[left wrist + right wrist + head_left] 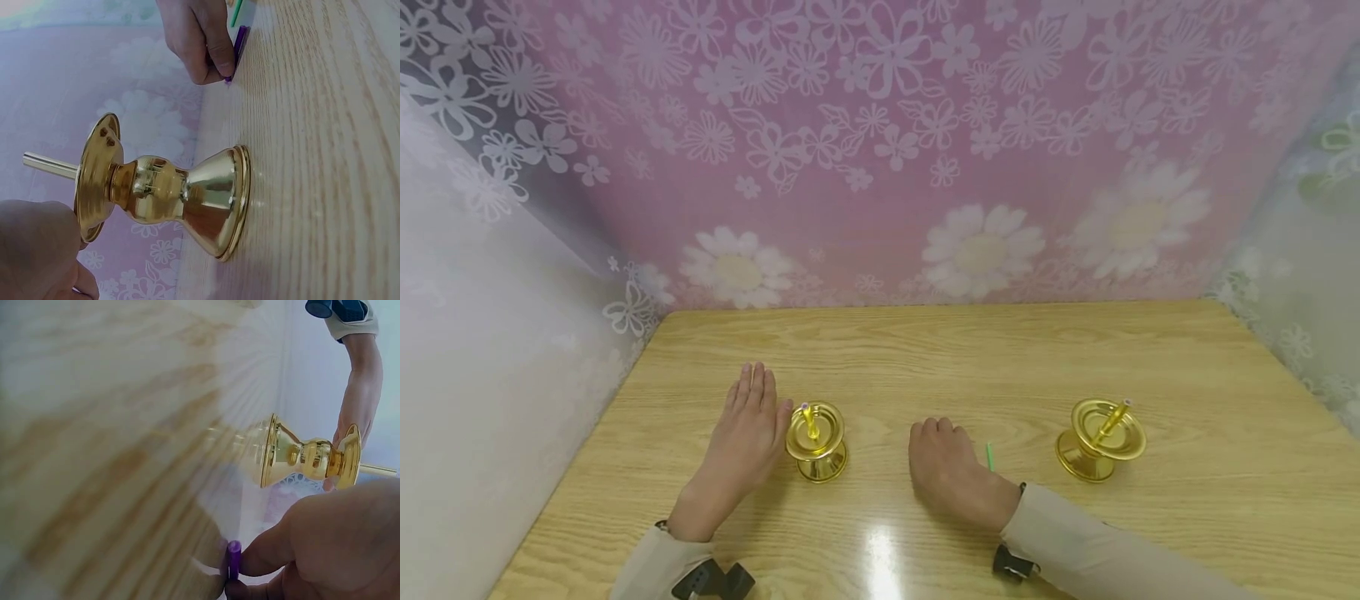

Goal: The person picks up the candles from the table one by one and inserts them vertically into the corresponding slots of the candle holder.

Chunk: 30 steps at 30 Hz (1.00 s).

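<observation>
A gold candlestick (820, 460) with a dish and a thin upright tube stands on the table. Beside it lies my left hand (745, 433), its fingers stretched forward and its thumb tip at the dish rim. The left wrist view shows that candlestick (156, 187) upright on its flared base, with the thumb (37, 237) overlapping the dish edge. To the right, my right hand (947, 471) is low over the table, fingers curled. It pinches a thin purple stick (234, 559) between thumb and finger, close to the tabletop. In the head view this hand hides the stick.
A second gold candlestick (1097, 442) stands further right. A green stick (990, 457) lies by the right wrist, partly hidden. The wooden table (925, 350) meets a pink flowered backdrop (865, 167) behind and pale flowered panels at both sides.
</observation>
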Each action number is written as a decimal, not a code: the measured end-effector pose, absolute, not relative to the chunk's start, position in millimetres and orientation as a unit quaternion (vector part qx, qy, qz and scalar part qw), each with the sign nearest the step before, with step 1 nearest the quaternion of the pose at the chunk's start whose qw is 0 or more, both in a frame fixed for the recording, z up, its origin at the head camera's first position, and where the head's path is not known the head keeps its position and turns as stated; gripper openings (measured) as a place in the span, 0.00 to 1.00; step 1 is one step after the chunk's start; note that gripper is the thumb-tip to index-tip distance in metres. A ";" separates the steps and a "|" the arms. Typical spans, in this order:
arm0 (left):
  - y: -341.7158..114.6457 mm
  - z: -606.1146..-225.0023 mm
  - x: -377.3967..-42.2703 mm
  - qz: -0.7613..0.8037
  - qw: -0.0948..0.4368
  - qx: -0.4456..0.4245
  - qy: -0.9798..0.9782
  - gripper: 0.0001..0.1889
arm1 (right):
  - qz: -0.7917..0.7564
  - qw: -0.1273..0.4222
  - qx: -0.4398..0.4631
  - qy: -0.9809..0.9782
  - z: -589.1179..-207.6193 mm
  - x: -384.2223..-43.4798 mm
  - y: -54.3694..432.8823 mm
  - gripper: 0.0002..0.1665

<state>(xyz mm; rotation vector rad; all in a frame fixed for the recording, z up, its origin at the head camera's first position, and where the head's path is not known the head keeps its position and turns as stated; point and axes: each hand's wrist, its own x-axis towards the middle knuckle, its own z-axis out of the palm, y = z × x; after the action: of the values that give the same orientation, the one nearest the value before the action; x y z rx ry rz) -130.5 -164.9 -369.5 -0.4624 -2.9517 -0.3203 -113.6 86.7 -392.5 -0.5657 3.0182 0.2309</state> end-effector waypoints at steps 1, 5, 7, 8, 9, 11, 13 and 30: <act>-164.8 -369.3 -130.6 -0.106 0.067 -0.153 -0.980 0.31 | 0.075 0.033 -0.182 0.980 -392.4 -113.7 86.7 0.11; -164.3 -368.0 -131.0 -0.109 0.060 -0.151 -0.981 0.31 | 0.075 0.041 -0.181 0.980 -391.5 -114.2 86.8 0.11; -164.2 -367.4 -131.1 -0.109 0.057 -0.149 -0.981 0.31 | 0.071 0.045 -0.180 0.980 -390.9 -114.4 86.8 0.10; -164.1 -367.3 -131.0 -0.108 0.055 -0.149 -0.981 0.31 | 0.069 0.048 -0.180 0.980 -390.7 -114.5 86.9 0.10; -164.2 -367.3 -131.1 -0.107 0.054 -0.148 -0.982 0.31 | 0.068 0.051 -0.180 0.980 -390.6 -114.4 86.8 0.10; -164.1 -367.6 -131.0 -0.107 0.054 -0.147 -0.982 0.31 | 0.065 0.054 -0.181 0.980 -390.8 -114.3 86.8 0.10; -164.1 -368.3 -131.1 -0.106 0.055 -0.147 -0.982 0.31 | 0.065 0.052 -0.182 0.980 -391.3 -114.1 86.7 0.10; -163.4 -368.7 -130.9 -0.111 0.052 -0.146 -0.982 0.31 | -0.025 0.016 -0.173 0.984 -388.4 -116.0 87.6 0.15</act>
<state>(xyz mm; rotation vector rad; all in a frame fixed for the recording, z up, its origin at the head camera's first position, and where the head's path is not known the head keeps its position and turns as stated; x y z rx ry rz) -130.9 -163.4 -368.7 -0.4429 -2.9857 -0.3379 -116.0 87.6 -388.4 -0.5392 3.0611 -0.0777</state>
